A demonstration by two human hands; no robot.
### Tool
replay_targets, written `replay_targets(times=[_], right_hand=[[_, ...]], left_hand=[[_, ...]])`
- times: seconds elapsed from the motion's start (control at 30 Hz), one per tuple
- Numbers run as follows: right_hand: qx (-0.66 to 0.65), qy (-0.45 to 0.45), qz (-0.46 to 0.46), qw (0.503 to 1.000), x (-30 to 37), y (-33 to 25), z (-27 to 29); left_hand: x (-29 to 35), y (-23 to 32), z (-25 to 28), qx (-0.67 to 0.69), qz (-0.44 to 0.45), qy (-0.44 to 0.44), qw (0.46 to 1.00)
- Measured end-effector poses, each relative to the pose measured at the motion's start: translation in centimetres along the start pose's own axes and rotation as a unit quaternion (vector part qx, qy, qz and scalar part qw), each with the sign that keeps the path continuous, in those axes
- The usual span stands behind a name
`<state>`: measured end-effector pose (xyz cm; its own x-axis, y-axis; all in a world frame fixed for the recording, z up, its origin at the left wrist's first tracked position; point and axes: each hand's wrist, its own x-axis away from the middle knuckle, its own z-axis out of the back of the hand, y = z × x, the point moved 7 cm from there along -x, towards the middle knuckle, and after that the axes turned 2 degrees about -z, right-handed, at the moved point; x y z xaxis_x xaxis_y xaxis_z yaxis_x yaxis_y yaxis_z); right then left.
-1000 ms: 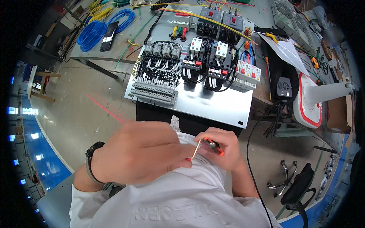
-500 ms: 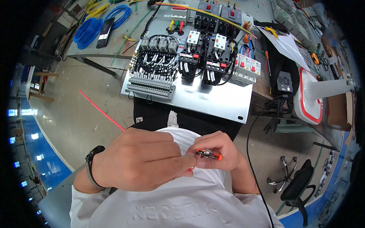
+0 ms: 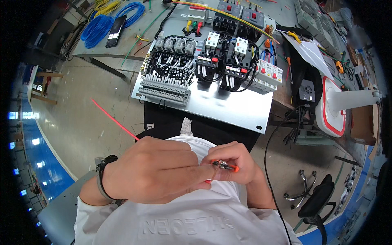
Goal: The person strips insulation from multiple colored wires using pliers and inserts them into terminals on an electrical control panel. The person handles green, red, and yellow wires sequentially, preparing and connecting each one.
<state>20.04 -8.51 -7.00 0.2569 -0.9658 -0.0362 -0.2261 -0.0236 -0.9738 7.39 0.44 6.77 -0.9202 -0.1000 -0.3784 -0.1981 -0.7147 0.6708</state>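
Head view: both hands work close to the chest, below the metal panel (image 3: 228, 108). The left hand (image 3: 157, 169) pinches a red wire (image 3: 114, 119) that runs out up-left; the right hand (image 3: 234, 163) has its fingers closed around a small orange-handled tool (image 3: 225, 165) at the wire's end. The panel looks largely wired already; this wire is not yet attached. Open floor lies left of the panel.

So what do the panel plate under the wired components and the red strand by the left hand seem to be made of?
The panel plate looks like bare sheet metal, brushed grey with soft reflections. The red strand looks like plastic-insulated wire, thin, smooth and uniformly red; its core is not visible. It runs to the left hand.
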Motion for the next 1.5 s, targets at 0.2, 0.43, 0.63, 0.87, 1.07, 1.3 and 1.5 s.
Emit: replay_targets(times=[0.2,0.43,0.63,0.87,1.07,1.3,1.5], right_hand=[[0.024,0.021,0.038,0.999,-0.1,0.0,0.0],[0.194,0.164,0.066,0.965,0.0,-0.4,0.9],[0.355,0.427,0.178,0.812,-0.6,-2.6,1.8],[0.316,0.335,0.157,0.874,-1.7,-2.4,2.1],[0.276,0.255,0.088,0.922,-0.6,-1.7,2.2],[0.263,0.189,0.060,0.944,-0.8,-2.0,2.0],[0.243,0.136,0.028,0.960,-1.3,-1.4,1.8]], left_hand=[[0.0,0.0,-0.2,0.016,0.001,0.006,1.000],[0.4,0.0,-0.7,-0.017,0.030,0.070,0.997],[0.9,-0.4,-2.0,0.024,0.146,0.172,0.974],[1.2,-1.2,-1.1,0.021,0.132,0.180,0.975],[1.3,-1.0,-1.1,0.032,0.124,0.159,0.979],[1.2,-0.8,-1.1,0.032,0.112,0.151,0.982],[1.1,-0.7,-1.1,0.029,0.107,0.143,0.984]])
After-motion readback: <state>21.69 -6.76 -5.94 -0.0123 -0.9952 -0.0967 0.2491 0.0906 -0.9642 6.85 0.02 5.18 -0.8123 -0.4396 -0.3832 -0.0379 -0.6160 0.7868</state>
